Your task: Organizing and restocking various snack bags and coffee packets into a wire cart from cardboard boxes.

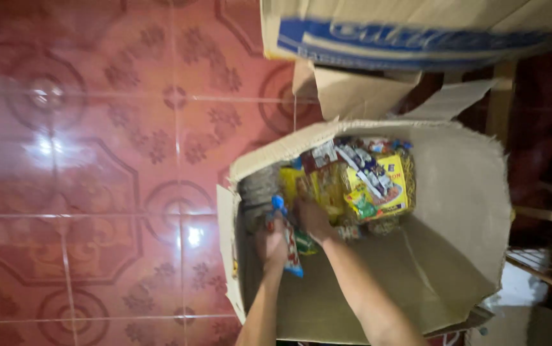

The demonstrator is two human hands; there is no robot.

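Both hands' fingers (274, 238) closed around packets (292, 247) inside cardboard box (468, 192)

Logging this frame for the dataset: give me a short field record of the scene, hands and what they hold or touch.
setting: open cardboard box on red patterned tile floor
left hand: inside the box, gripping a small packet with blue edges
right hand: inside the box, resting on the yellow snack packets
packets: stacked against the box's far wall; near part of the box bottom bare
other: second cardboard box with blue print above, partly out of frame
image quality: motion-blurred, fine detail unclear
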